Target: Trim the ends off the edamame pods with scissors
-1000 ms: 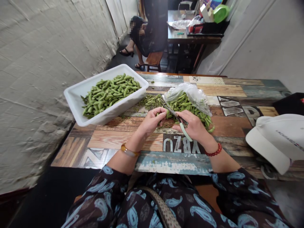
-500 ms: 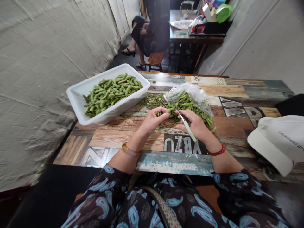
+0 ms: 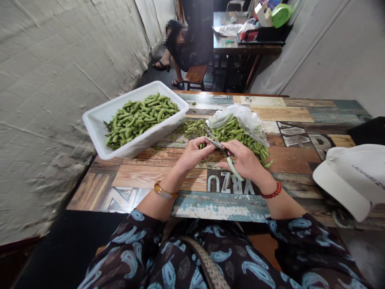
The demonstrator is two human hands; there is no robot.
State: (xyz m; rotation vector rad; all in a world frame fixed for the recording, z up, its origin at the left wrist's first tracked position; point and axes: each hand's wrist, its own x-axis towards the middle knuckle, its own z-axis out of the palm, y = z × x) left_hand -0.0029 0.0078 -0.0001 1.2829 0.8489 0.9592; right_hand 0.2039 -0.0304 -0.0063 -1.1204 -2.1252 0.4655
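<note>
My right hand grips scissors with pale green handles, their blades pointing left and apart at the fingertips of my left hand. My left hand is pinched closed around a green edamame pod, mostly hidden by the fingers and blades. Just beyond my hands lies a heap of pods, spilling from a clear plastic bag. Left of that heap are small trimmed bits and pods on the table. A white plastic tub holding many pods stands at the left.
The table has a patchwork wood-print top. On the right edge rests a white cap. Beyond the table, a seated person is near a wooden stool and another table with a black tray. A rough wall runs along the left.
The scissors have turned from pointing up and away to pointing left, with the blades now at my left fingertips. My left hand stays nearly in place.
</note>
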